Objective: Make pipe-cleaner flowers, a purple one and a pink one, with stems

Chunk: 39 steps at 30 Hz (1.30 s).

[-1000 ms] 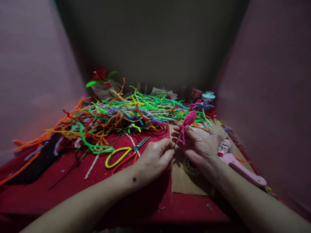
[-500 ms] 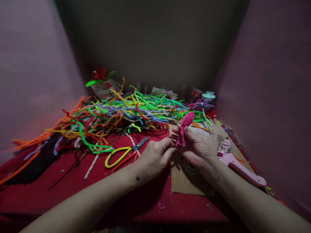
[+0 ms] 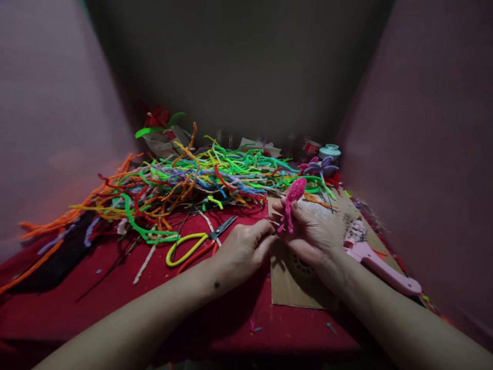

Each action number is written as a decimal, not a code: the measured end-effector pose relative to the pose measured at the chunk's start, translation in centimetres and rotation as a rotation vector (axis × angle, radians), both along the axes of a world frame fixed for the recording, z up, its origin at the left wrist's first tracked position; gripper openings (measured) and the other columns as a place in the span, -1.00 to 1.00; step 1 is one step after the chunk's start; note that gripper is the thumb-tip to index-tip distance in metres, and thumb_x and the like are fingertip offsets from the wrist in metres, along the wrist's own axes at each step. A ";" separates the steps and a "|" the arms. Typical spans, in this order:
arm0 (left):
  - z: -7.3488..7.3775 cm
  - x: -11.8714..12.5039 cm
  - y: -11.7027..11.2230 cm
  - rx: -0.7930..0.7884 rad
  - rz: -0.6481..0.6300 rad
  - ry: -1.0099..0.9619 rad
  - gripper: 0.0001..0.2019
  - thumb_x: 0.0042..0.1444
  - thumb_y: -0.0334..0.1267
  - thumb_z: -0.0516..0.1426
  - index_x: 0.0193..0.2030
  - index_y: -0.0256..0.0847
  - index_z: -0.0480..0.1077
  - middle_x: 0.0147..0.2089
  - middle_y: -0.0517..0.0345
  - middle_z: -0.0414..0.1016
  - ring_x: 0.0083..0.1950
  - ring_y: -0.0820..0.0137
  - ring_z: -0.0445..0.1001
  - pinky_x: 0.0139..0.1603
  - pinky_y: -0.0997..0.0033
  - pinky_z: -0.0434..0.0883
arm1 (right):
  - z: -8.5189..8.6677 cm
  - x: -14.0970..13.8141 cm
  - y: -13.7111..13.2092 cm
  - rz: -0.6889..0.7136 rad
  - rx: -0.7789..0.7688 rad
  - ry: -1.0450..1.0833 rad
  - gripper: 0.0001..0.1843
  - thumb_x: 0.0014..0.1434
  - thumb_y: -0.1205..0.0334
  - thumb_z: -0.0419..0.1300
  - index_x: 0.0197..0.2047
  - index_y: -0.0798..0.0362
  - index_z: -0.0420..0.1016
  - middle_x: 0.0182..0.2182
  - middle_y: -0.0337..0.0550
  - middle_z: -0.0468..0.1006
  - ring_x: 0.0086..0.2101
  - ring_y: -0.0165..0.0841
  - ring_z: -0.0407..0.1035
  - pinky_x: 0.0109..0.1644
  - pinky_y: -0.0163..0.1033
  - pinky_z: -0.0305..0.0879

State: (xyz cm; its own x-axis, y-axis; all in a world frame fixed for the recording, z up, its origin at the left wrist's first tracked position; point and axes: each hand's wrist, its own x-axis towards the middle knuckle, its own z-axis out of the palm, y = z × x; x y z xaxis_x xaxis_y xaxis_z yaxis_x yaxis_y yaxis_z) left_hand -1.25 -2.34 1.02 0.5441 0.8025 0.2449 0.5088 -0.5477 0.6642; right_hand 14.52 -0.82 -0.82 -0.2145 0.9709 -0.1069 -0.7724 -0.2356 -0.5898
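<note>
r hand (image 3: pixel 311 232) pinching bright-pink fuzzy bud-shaped piece (image 3: pixel 296 189), bit further l vs 1s ago; l hand (image 3: pixel 243 247) curled, fingertips part-hidden, can't tell its hold.

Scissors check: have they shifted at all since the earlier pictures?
No. The scissors lie in the same spot and at the same angle, just left of the cardboard, with no change against its near edge.

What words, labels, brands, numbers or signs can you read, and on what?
None can be read.
Red container at the back: any print is too small and blurred.
Teal jar: no legible label.
Glue gun: no legible brand.
</note>
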 end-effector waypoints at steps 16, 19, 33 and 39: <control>-0.2 0.3 -0.1 -0.073 0.067 -0.039 -0.84 0.15 -0.35 0.00 -0.45 -0.22 0.26 -0.56 0.33 0.22 -0.53 0.55 0.18 -0.46 0.56 0.14 | -0.2 -0.2 -0.1 -0.004 -0.006 -0.011 -0.77 -0.20 0.20 0.45 -0.43 0.04 0.56 -0.50 -0.21 0.63 -0.28 -0.22 0.48 -0.11 -0.07 0.35; -0.1 0.1 -0.1 -0.097 0.095 -0.053 -0.83 0.14 -0.34 0.01 -0.46 -0.23 0.28 -0.54 0.29 0.28 -0.51 0.54 0.22 -0.44 0.55 0.18 | 0.0 -0.2 -0.1 -0.041 -0.006 -0.022 -0.74 -0.24 0.20 0.47 -0.44 0.06 0.56 -0.53 -0.22 0.62 -0.30 -0.23 0.49 -0.12 -0.10 0.36; 0.7 0.4 -0.6 -0.345 0.064 -0.220 -0.76 0.18 -0.23 0.00 -0.47 -0.23 0.32 -0.58 0.28 0.35 -0.61 0.59 0.23 -0.56 0.59 0.19 | 0.1 -0.8 -0.2 -0.125 0.098 -0.167 -0.75 -0.24 0.15 0.46 -0.45 0.03 0.58 -0.51 -0.19 0.62 -0.32 -0.23 0.49 -0.18 -0.17 0.37; 0.4 0.3 -0.4 -0.367 0.079 -0.210 -0.76 0.17 -0.25 0.00 -0.50 -0.23 0.29 -0.61 0.29 0.37 -0.65 0.60 0.24 -0.62 0.60 0.18 | 0.0 -0.8 -0.4 -0.098 0.085 -0.152 -0.72 -0.28 0.17 0.48 -0.45 0.06 0.58 -0.51 -0.19 0.62 -0.34 -0.30 0.48 -0.17 -0.24 0.33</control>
State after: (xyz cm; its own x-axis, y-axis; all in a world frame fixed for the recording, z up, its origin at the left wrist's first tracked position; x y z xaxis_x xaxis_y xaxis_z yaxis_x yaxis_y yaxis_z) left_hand -0.99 -2.71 1.46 0.4461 0.8943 0.0343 0.3723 -0.2203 0.9016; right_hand 13.71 -1.17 -0.80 -0.1066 0.9932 -0.0476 -0.6897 -0.1084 -0.7160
